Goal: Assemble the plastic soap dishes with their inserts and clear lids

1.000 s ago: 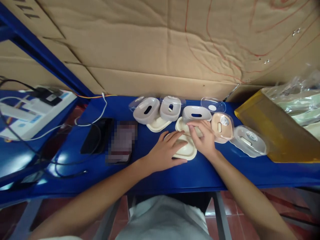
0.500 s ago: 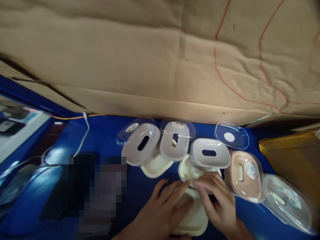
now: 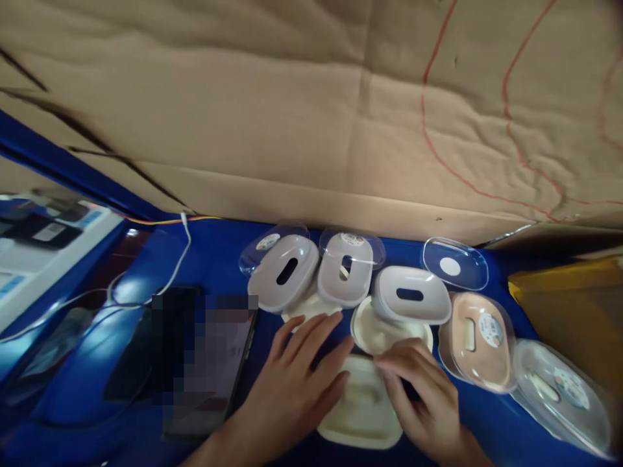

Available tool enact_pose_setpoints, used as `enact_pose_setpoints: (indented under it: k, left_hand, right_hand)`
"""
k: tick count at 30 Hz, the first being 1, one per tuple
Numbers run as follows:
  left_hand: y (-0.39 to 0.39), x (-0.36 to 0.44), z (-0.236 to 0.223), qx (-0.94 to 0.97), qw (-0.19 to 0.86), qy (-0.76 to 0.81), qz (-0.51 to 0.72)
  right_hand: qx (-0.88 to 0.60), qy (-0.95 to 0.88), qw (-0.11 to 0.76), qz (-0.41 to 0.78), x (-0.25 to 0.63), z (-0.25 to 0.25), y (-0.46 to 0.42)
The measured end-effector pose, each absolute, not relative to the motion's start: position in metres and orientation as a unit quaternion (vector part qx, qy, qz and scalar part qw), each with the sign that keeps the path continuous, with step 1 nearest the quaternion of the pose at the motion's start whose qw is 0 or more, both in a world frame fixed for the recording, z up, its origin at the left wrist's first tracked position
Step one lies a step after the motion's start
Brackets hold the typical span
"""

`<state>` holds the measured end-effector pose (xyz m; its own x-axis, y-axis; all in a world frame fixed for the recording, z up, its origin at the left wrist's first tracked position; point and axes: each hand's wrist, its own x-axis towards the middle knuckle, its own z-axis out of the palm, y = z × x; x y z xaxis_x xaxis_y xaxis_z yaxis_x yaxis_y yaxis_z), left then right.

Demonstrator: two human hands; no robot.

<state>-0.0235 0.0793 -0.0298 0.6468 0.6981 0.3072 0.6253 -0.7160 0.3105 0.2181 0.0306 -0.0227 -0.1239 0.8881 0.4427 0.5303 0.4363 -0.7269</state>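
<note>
A cream plastic tray (image 3: 363,431) lies on the blue surface between my hands, with a raised part in its middle. My left hand (image 3: 299,373) is spread over its left side, fingers apart and holding nothing. At the tray's upper right corner, my right hand (image 3: 426,389) is curled, thumb and fingertips drawn together; whatever is between them is hidden. Just beyond, another cream tray (image 3: 365,327) sits partly under a whitish oval box cover (image 3: 428,305) with a dark slot. A third cream tray (image 3: 304,311) is partly covered by my left fingers.
Two more slotted covers (image 3: 265,282) (image 3: 333,279) and clear lids (image 3: 470,266) line the back. To the right are a peach box (image 3: 474,370) and a clear-lidded white box (image 3: 559,402). A phone-like device (image 3: 238,383) and a white cable (image 3: 180,269) lie left. Cardboard (image 3: 267,117) walls the back.
My left hand has moved left and forward, uncovering more of the cream tray. My right hand stays at the tray's corner. The view has shifted slightly.
</note>
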Motion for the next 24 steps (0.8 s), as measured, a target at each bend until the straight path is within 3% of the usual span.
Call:
enact_pose_setpoints:
  k: [4, 11, 13, 19, 24]
  left_hand:
    - [0.086, -0.024, -0.026, 0.873, 0.089, 0.429, 0.215]
    - [0.077, -0.02, -0.022, 0.904, 0.136, 0.347, 0.211]
    - [0.078, -0.02, -0.021, 0.905, 0.141, 0.337, 0.217]
    - [0.076, -0.02, -0.023, 0.904, 0.127, 0.326, 0.246]
    - [0.069, -0.019, -0.042, 0.92, 0.116, 0.293, 0.234]
  right_hand:
    - [-0.498, -0.704, 0.462, 0.207, 0.219, -0.02, 0.035]
    - [-0.478, -0.734, 0.458, 0.152, 0.224, -0.005, 0.028]
    - [-0.481, -0.769, 0.407, 0.103, 0.237, -0.001, 0.03]
    - [-0.634, -0.762, 0.12, -0.054, 0.306, 0.002, 0.062]
    - [-0.679, -0.733, 0.025, 0.011, 0.343, 0.005, 0.055]
